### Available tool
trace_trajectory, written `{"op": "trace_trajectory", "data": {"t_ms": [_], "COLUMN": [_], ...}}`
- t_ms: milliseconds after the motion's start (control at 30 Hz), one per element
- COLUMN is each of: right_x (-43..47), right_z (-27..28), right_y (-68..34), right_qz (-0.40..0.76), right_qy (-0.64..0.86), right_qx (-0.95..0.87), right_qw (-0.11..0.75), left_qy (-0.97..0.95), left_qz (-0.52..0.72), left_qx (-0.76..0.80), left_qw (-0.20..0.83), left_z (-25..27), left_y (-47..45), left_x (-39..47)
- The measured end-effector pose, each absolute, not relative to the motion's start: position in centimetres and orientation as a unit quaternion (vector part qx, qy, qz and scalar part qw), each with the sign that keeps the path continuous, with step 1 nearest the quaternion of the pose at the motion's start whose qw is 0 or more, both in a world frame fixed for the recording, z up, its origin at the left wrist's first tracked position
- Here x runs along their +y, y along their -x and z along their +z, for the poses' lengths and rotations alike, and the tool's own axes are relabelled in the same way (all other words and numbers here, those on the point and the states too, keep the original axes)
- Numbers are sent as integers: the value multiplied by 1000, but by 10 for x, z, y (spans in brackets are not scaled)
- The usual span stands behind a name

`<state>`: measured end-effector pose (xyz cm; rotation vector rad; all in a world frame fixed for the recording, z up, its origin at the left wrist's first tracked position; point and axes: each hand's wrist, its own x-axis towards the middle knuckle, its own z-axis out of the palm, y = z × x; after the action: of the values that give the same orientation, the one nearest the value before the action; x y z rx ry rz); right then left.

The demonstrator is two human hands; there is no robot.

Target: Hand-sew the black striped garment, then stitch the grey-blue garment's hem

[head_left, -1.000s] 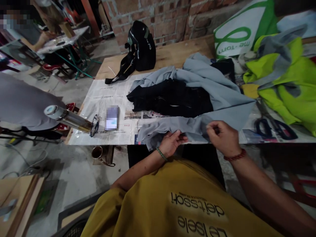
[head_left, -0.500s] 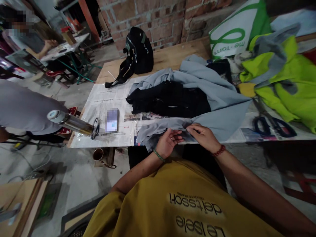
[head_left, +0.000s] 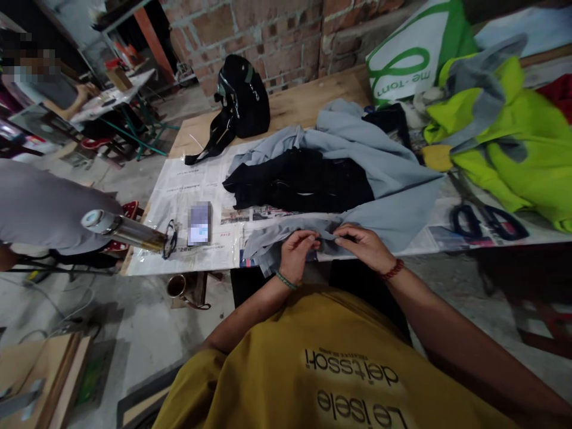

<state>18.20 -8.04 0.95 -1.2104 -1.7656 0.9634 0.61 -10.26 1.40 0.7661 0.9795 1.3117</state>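
Grey cloth [head_left: 388,208] spreads over the table and runs down to its near edge. My left hand [head_left: 297,255] has its fingers curled and its thumb pressed in, closed on the cloth's near edge. Just to its right, my right hand [head_left: 365,247] pinches the same edge between thumb and fingertips. A short stretch of fabric lies between the two hands. Beyond them, a black garment [head_left: 299,182] rests on the grey cloth. Whether a small tool is in my fingers is too small to tell.
Newspaper [head_left: 179,185] covers the table. To the left are a phone [head_left: 199,223], glasses [head_left: 170,238] and a flask [head_left: 125,231]; to the right, scissors [head_left: 487,221] and a yellow-green garment [head_left: 509,149]. A black bag [head_left: 245,98] stands at the back. A person [head_left: 49,196] sits at left.
My left hand's fingers, loosely spread before, have curled in on the cloth's edge. My right hand keeps its pinch. The view has shifted slightly.
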Motion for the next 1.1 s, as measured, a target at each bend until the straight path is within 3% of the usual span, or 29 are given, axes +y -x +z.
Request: {"op": "trace_trajectory", "data": {"t_ms": [400,667,933,1100], "right_x": [-83,-85,-87,-89], "right_z": [2,0,-8,-11], "right_y": [-178,-178,-177,-177], "right_qz": [316,306,203,168], "right_qy": [436,425,422,427], "right_qx": [-723,-738,-788,-799], "right_qw": [432,425,400,389], "left_qy": [-587,-579,-596,-679], "left_qz": [427,412,386,422], "left_qx": [538,561,602,513], "left_qw": [429,424,364,313], "left_z": [6,6,13,39], "left_y": [-19,-20,-19,-4], "left_x": [-103,-103,-121,-149]}}
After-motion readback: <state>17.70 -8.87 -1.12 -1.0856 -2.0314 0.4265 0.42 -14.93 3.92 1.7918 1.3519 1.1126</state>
